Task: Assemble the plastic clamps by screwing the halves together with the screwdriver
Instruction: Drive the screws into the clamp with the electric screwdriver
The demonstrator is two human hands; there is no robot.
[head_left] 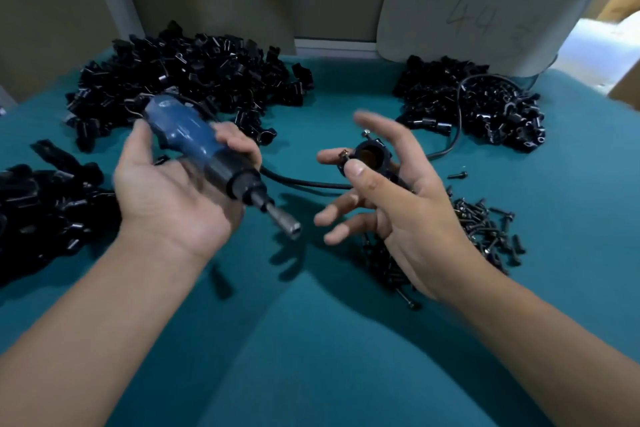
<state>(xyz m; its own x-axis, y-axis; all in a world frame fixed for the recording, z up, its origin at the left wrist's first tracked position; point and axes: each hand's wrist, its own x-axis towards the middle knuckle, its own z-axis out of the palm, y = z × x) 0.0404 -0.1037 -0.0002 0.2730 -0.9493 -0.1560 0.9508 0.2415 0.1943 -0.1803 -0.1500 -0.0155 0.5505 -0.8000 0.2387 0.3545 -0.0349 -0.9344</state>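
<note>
I see the black plastic clamp held up above the counter in my right hand, pinched between thumb and forefinger; the other fingers are spread loosely and hold nothing. Its round opening faces me, and two screws stick out of its ears, one at the top, one at the left. Just left of it, my left hand lies palm up with the blue electric screwdriver across it, fingers curled over the body and the metal bit end pointing down and right, toward the clamp but apart from it. A black cable runs from behind the tool over the teal cover. Loose screws lie heaped under my right wrist. Piles of black clamp halves sit at the far left, far right and near left. A grey panel with handwritten digits stands at the back
</note>
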